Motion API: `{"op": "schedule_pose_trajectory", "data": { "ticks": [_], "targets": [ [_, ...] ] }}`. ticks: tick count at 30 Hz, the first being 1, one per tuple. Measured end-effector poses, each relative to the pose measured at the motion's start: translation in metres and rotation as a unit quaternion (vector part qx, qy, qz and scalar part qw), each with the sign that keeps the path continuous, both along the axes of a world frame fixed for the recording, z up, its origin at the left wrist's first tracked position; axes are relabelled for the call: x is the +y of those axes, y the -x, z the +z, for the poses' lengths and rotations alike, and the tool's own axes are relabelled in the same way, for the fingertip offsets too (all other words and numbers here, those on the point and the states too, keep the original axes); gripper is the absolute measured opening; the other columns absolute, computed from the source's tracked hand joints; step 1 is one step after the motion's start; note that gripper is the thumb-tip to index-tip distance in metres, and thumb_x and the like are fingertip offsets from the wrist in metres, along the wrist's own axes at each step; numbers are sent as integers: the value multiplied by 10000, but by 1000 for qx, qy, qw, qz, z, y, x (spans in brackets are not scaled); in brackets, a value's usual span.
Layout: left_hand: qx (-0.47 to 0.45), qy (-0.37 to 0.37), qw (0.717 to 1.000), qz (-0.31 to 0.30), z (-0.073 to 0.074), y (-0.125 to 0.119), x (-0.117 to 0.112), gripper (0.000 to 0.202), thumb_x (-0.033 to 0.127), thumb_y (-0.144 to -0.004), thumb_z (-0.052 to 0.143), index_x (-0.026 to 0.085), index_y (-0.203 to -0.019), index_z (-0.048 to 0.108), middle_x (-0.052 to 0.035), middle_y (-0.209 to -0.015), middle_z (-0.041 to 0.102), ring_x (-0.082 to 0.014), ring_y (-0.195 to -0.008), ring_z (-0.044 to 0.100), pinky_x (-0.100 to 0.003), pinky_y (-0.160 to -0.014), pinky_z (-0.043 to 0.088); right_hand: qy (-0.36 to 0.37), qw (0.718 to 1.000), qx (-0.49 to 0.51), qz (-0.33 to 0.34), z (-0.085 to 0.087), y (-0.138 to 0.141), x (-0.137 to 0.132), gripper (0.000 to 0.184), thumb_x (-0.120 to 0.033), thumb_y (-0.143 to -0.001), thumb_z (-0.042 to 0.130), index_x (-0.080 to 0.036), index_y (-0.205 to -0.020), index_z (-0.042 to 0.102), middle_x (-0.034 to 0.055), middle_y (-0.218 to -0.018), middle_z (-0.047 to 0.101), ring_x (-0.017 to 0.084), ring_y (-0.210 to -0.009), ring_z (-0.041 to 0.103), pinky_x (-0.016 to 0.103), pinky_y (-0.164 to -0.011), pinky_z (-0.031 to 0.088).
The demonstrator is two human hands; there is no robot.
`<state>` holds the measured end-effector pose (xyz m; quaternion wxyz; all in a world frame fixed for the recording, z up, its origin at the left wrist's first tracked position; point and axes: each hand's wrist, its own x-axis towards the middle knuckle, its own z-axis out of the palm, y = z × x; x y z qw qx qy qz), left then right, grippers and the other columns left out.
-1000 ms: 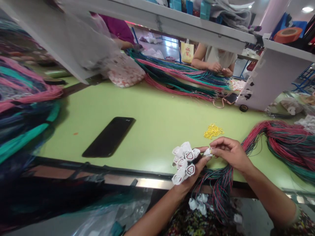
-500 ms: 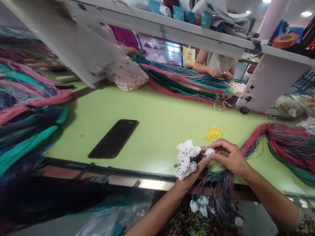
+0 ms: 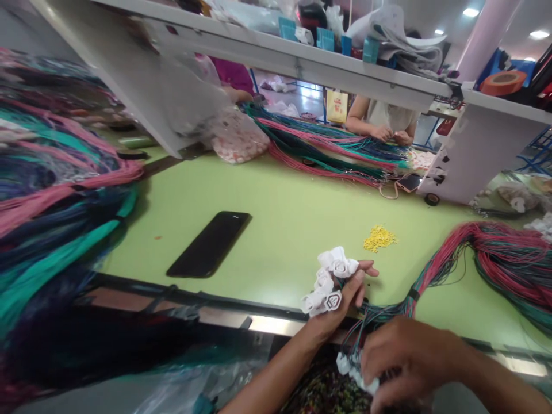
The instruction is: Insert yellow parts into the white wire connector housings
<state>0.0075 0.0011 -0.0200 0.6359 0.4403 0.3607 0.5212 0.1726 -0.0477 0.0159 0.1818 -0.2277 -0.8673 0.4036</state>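
Note:
My left hand (image 3: 345, 302) is closed around a bunch of wires that end in white plastic connectors (image 3: 323, 282). The connectors face up and left over the table's front edge, and the fingertips point right. My right hand (image 3: 409, 356) is lower, in front of the table edge, with its fingers bent and partly smeared. Its fingertips are at more white connectors (image 3: 349, 365) hanging on thin wires; whether it grips one I cannot tell. From there, a red, green and dark wire bundle (image 3: 425, 282), bound with black tape, runs back to the right.
A small pile of yellow pieces (image 3: 378, 238) lies beyond my left hand. A black phone (image 3: 210, 244) rests on the green table (image 3: 284, 230). Large wire bundles (image 3: 86, 190) fill the left side. Across the table, under a white shelf (image 3: 276, 49), a co-worker's hands (image 3: 392, 135) are above wires.
My right hand has left the connector at my left fingertips and moved down to the hanging connectors. My left hand still holds its bunch. The view has shifted slightly.

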Motion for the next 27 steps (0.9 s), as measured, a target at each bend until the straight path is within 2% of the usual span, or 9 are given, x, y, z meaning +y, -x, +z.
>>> {"op": "schedule_pose_trajectory", "data": {
  "ticks": [2, 4, 6, 11, 13, 16, 22, 25, 27],
  "targets": [
    [6, 12, 1000, -17, -1, -1, -2, 316, 509, -839, 684, 225, -935, 786, -51, -703, 680, -98, -424, 440, -279, -445, 326, 7, 987, 55, -149, 9, 0, 12, 80, -277, -885, 695, -263, -807, 680, -10, -776, 698, 134, -700, 629, 262, -645, 488],
    [19, 24, 999, -25, -5, -4, -4, 314, 527, -820, 695, 223, -839, 775, 1, -511, 550, -119, -418, 428, -273, -438, 308, -26, 943, 108, -313, 18, 1, 26, 68, -295, -846, 736, -268, -889, 691, 5, -841, 697, 151, -720, 610, 293, -660, 479],
    [30, 16, 999, -23, -12, -7, -4, 288, 506, -805, 713, 222, -763, 745, 21, -466, 493, -128, -423, 428, -271, -442, 310, -45, 917, 126, -377, 23, 4, 38, 203, -313, -796, 775, -270, -981, 703, 28, -940, 707, 177, -793, 618, 318, -688, 478],
    [56, -25, 998, -15, -19, -5, -4, 256, 343, -790, 752, 217, -592, 649, -2, -504, 542, -136, -461, 481, -281, -470, 377, 14, 933, 142, -332, 19, 6, 53, 103, -263, -805, 764, -257, -904, 739, 24, -901, 737, 195, -861, 655, 343, -748, 500],
    [75, -57, 996, 1, -12, 1, -4, 102, 252, -706, 829, 224, -751, 742, -48, -673, 677, -202, -655, 625, -324, -648, 504, 18, 928, 164, -333, 15, 1, 53, 121, -233, -799, 768, -254, -915, 738, 26, -906, 739, 197, -873, 666, 356, -769, 518],
    [46, -61, 996, -44, -2, 10, -5, 263, 270, -716, 827, 232, -971, 778, -101, -995, 761, -281, -940, 689, -402, -874, 530, -35, 939, 180, -290, 10, -9, 50, 136, -207, -817, 757, -261, -941, 741, 28, -910, 744, 197, -864, 680, 389, -811, 532],
    [26, 19, 990, -139, -8, 17, -4, 331, 330, -684, 863, 212, -983, 783, -89, -951, 789, -252, -845, 703, -406, -827, 550, -156, 959, 166, -167, 7, -20, 40, 226, -164, -909, 683, -303, -1087, 703, 22, -911, 758, 170, -840, 675, 365, -776, 523],
    [31, 41, 985, -167, -11, 20, -1, 319, 329, -666, 876, 200, -941, 779, -70, -827, 771, -220, -742, 687, -374, -743, 552, -129, 971, 139, -142, 5, -27, 46, 188, -188, -908, 687, -305, -1053, 712, 18, -936, 736, 165, -861, 672, 360, -809, 521],
    [22, 51, 984, -168, -12, 19, 0, 294, 345, -676, 870, 196, -911, 777, -56, -751, 737, -190, -653, 657, -342, -664, 534, -83, 971, 114, -193, -1, -35, 58, 118, -218, -885, 703, -275, -986, 725, 34, -991, 707, 177, -920, 660, 352, -819, 524]
  ]
}}
